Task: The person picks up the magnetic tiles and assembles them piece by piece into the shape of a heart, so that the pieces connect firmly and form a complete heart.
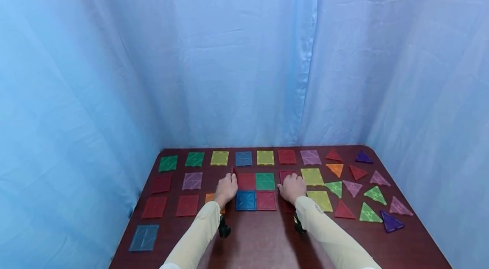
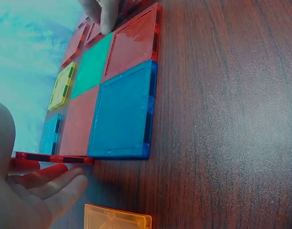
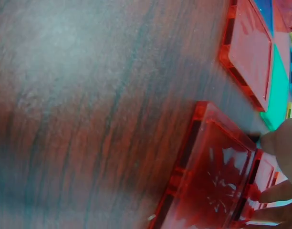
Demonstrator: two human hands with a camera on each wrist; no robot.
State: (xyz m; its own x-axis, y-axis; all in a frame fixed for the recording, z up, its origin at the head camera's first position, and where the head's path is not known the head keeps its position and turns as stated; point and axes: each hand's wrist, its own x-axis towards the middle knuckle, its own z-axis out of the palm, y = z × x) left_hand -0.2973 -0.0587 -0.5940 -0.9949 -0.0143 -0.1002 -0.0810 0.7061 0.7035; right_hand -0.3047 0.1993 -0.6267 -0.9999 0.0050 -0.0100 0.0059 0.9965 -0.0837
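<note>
Red tile (image 2: 53, 158) upright in left hand's (image 1: 226, 188) grip; right hand's (image 1: 293, 188) grip unclear.

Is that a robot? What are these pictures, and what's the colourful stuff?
No, it's a person: you see their bare left hand and right hand. The wide picture looks down from their head; the other two look out from the left and right wrists. Coloured squares and triangles lie on a brown table. The left hand holds a red tile on its edge, beside a block of four squares. The right hand is at other red squares; I can't tell whether it grips one.
</note>
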